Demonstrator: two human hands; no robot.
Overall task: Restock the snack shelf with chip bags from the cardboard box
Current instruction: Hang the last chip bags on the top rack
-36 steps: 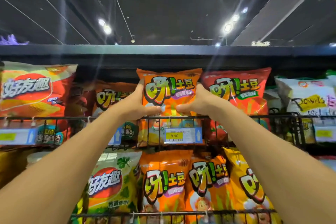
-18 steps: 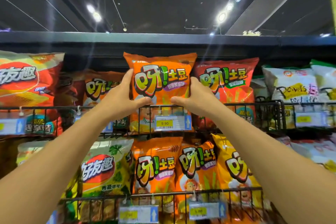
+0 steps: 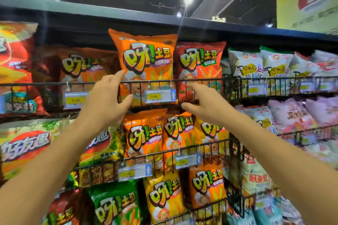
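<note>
Head: orange bag (image 3: 146, 60) between left hand (image 3: 106, 102), right hand (image 3: 206, 104)

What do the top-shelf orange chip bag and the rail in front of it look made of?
Orange chip bag: glossy plastic film, likely; sheen and crinkles show on its face. Front rail: thin black wire, probably coated metal; slim rods joined in a grid.

1. Orange chip bag (image 3: 146, 56) stands upright behind the wire rail (image 3: 161, 80), with the 9.90 price tag (image 3: 160, 96) clipped just below it.
2. Left hand (image 3: 104, 100), fingers spread, is at the bag's lower left edge.
3. Right hand (image 3: 204, 102), fingers loose, is by the rail under the red bag (image 3: 199, 64), gripping nothing.
</note>
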